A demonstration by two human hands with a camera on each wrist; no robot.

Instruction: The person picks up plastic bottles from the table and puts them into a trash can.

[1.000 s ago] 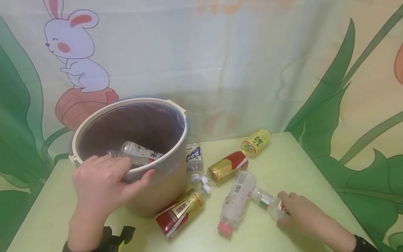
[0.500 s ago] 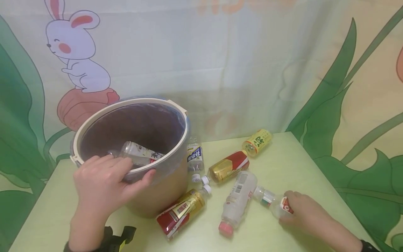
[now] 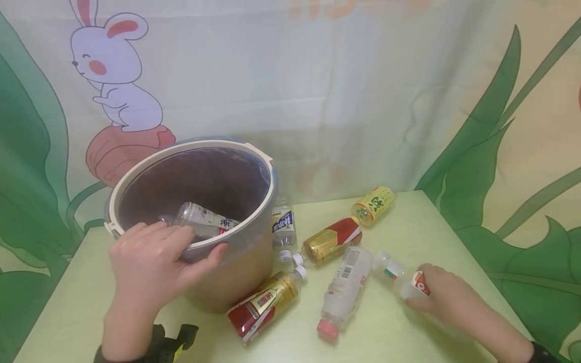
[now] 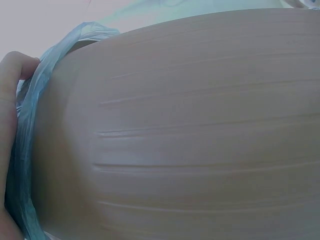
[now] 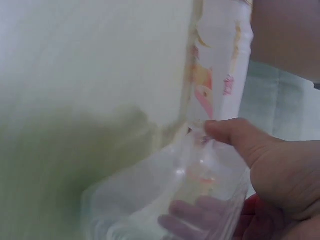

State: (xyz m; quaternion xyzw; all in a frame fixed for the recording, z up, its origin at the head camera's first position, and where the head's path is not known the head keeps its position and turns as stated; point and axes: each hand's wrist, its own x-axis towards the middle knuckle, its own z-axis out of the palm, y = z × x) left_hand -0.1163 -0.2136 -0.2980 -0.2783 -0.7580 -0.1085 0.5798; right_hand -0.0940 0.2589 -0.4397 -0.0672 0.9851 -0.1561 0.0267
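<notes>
My left hand [image 3: 152, 262] grips the near rim of a tan bin [image 3: 245, 272], fingers over the edge and thumb outside. A thin bluish bag [image 4: 25, 165] lines the bin and folds over its rim. Inside lies an empty bottle with a white label [image 3: 204, 219]. At the right of the table, my right hand [image 3: 454, 297] holds a clear plastic bottle [image 3: 406, 286] with a red-and-white label. Its neck points to the far left. Through its clear wall, the right wrist view shows fingers [image 5: 192, 215] behind, with the thumb in front.
A pink-capped bottle [image 3: 347, 287] lies left of the held one. Two red-and-gold bottles, one near [image 3: 268, 305] and one farther back [image 3: 333, 239], lie beside the bin. A yellow-labelled bottle [image 3: 374, 205] and a blue-labelled bottle [image 3: 283, 227] are behind. A printed curtain [image 3: 290, 101] hangs at the back.
My right hand has shifted slightly right with the clear bottle; its neck has swung up and away from the pink-capped bottle. My left hand stays on the bin rim.
</notes>
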